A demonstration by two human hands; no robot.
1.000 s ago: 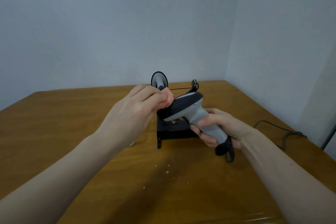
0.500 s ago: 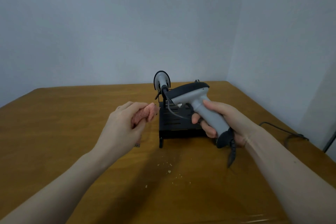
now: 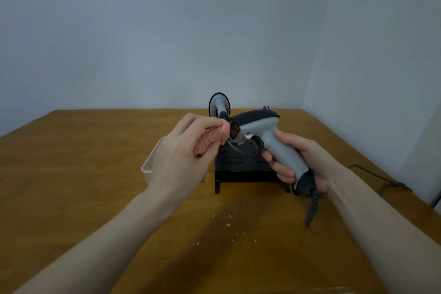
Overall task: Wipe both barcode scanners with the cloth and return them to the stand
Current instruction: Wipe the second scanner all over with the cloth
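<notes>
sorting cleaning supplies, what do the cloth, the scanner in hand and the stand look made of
Cloth: soft pink knit or terry, going by its ribbed, fuzzy texture.
Scanner: likely moulded plastic, matte grey body with a smooth black top.
Stand: black and slotted, metal or plastic; cannot tell which.

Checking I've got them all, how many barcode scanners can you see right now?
2. One grey scanner is held in the right hand, the pink cloth at its window. The second scanner sits behind on the black stand, mostly hidden.
</notes>
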